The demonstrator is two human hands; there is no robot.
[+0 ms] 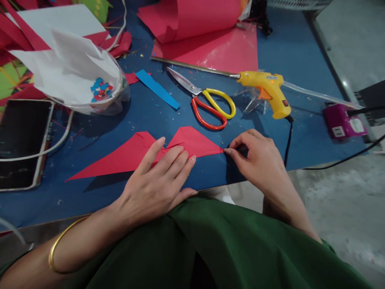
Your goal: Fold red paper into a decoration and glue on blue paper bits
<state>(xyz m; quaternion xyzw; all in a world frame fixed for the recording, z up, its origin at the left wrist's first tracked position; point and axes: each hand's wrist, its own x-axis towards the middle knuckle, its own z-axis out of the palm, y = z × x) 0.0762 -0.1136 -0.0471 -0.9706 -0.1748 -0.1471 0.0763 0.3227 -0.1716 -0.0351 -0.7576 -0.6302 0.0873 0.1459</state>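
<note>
A folded piece of red paper (pixel 120 155) with two pointed ends lies near the front edge of the blue table. My left hand (pixel 159 172) rests over its middle, fingers stretched out and pressing flat on the paper. At the paper's right tip, my right hand (pixel 255 156) pinches the point between thumb and forefinger. Just beyond the paper are scissors (pixel 198 94) with one yellow and one red handle, their blades partly apart. A blue paper strip (pixel 158 89) lies left of the blades.
A yellow glue gun (pixel 267 88) lies at the right, its black cord running over the table edge. Near it sits a purple block (pixel 344 122) with a cable. Left are a phone (pixel 24 140) and a bowl lined with white paper (pixel 72 68). Red sheets (pixel 207 48) lie at the back.
</note>
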